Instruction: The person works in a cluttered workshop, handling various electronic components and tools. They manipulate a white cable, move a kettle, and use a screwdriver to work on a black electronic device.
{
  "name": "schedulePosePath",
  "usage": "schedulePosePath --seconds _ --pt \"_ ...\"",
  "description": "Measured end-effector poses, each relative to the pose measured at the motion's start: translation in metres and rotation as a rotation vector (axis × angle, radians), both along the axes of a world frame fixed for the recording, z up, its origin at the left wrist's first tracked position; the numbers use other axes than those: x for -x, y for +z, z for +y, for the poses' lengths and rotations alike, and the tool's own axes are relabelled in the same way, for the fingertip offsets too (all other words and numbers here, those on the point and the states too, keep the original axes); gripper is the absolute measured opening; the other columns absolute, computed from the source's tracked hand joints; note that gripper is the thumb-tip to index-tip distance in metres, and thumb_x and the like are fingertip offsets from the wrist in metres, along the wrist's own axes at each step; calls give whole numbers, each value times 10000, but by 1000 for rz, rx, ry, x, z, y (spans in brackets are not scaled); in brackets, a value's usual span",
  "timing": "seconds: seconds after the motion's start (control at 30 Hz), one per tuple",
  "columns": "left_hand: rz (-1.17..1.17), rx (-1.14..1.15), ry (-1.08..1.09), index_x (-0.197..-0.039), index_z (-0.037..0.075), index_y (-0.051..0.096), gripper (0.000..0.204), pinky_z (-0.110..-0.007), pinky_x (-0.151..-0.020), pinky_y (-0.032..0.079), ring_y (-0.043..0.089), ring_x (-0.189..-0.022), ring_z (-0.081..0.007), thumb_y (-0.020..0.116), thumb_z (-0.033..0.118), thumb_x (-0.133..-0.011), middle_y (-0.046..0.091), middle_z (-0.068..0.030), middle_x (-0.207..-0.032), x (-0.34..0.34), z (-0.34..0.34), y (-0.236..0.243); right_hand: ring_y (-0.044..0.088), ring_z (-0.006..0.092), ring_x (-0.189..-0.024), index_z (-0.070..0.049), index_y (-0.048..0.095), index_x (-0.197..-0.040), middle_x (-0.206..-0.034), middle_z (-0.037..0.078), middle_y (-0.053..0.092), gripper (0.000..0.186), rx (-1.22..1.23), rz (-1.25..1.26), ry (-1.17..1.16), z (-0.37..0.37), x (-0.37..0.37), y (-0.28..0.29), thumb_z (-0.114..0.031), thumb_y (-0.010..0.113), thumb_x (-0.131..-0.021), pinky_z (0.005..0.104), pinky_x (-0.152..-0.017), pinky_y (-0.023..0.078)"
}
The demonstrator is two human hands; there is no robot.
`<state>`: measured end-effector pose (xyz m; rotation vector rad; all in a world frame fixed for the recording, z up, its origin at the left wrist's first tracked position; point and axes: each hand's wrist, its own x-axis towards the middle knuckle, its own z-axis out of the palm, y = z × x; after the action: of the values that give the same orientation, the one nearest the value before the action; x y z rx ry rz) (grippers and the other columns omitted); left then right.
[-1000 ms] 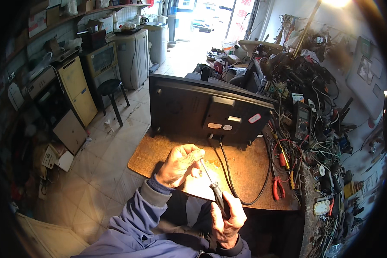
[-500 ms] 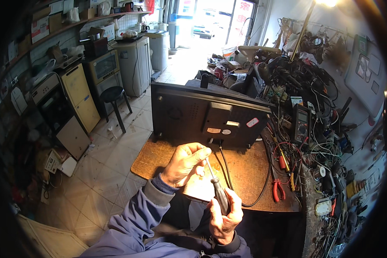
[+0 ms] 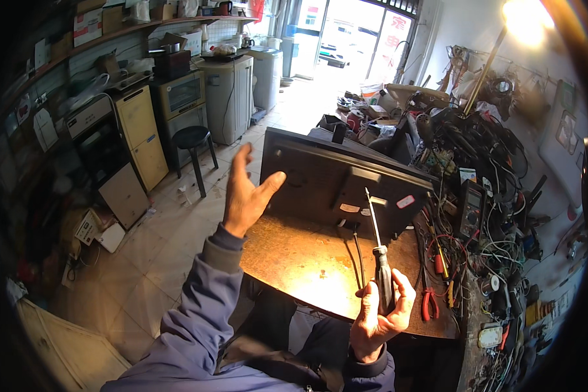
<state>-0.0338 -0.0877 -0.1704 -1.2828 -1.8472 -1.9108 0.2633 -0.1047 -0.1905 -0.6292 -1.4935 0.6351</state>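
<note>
A black-handled screwdriver (image 3: 384, 287) points upward in my right hand (image 3: 380, 317), its fingers wrapped round the handle. The bare metal shaft stands before a flat black appliance (image 3: 307, 179), which is propped on edge with its labelled back toward me. My left hand (image 3: 245, 199) is raised by the appliance's left edge, thumb and fingers apart, with nothing held. From the appliance's lower side a black cable (image 3: 359, 258) drops onto the brown wooden tabletop (image 3: 281, 245). A small speck lies in the lamplight on the wood; its kind is too small to tell.
Red-handled pliers (image 3: 430, 304) and a red-handled screwdriver (image 3: 440, 264) lie at the right, near a multimeter (image 3: 472, 209). Tangled wires (image 3: 496, 153) pile up behind them. A bright lamp (image 3: 528, 19) hangs above. Across the floor stands a black stool (image 3: 192, 137).
My left hand has let go of the screwdriver's tip end, opened, and moved up and left. My right hand has shifted right with the screwdriver. The whole view has turned slightly.
</note>
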Motion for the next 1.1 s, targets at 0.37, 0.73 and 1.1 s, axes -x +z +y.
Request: schedulePosePath --seconds 0.37,0.73,1.1 --pt "-82 1 -191 -1104 -35 563 543 -315 -836 520 621 -920 -168 859 288 -783 668 -106 -1008 -17 -2 -12 635 134 -713 70 462 -1289 -944 124 633 405 -72 -97 20 -16 2 3 21 615 -917 236 -682 523" --pt "0 18 -66 -1051 47 604 481 -395 -676 512 651 -784 -308 883 255 -719 644 -141 -888 -92 -37 -14 659 166 -706 110 536 -1217 -936 160 637 397 -306 -273 34 -39 8 24 10 676 -859 262 -648 530" --pt "-19 -128 -177 -1068 30 619 418 -358 -702 528 667 -800 -255 859 159 -751 667 -126 -924 -84 -30 -21 678 227 -762 103 587 -1153 -921 192 663 388 -133 -171 109 -28 11 21 37 718 -794 296 -710 538"
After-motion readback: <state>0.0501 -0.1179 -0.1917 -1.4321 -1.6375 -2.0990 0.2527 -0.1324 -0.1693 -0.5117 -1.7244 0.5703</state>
